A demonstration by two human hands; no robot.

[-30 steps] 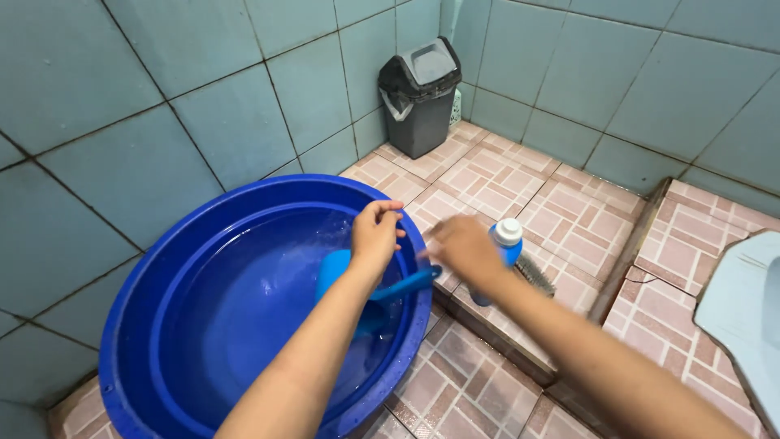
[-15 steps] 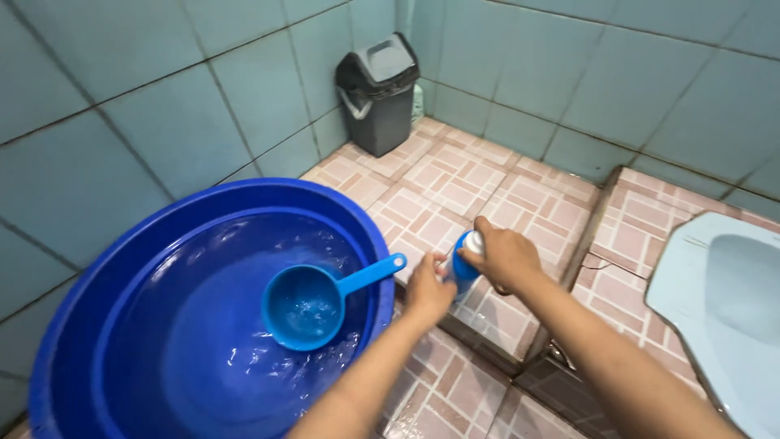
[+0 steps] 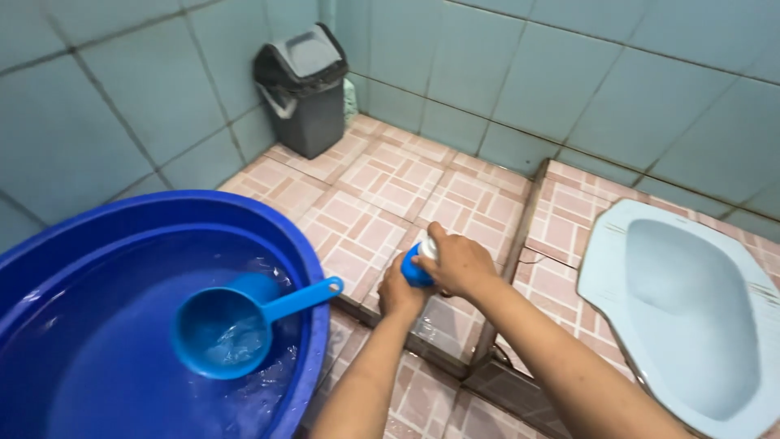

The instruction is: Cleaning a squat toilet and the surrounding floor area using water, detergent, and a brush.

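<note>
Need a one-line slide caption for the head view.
Both hands, left hand and right hand, grip a blue bottle beside a water-filled blue basin holding a dipper.

– The tub (image 3: 313,268) and the dipper (image 3: 223,329)?
– Smooth, glossy blue plastic, wet.
– The bottle (image 3: 413,270)?
– Shiny blue plastic too.
– The bin (image 3: 305,93)?
– Matt grey plastic.
– Walls (image 3: 504,73) and floor (image 3: 390,183)?
– Glazed tiles; the floor's gleam wet, like the glossy ceramic squat pan (image 3: 691,309).

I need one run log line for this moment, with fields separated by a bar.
left hand: holds blue bottle | right hand: on bottle top | dipper: floats in blue basin | bin: corner
</note>
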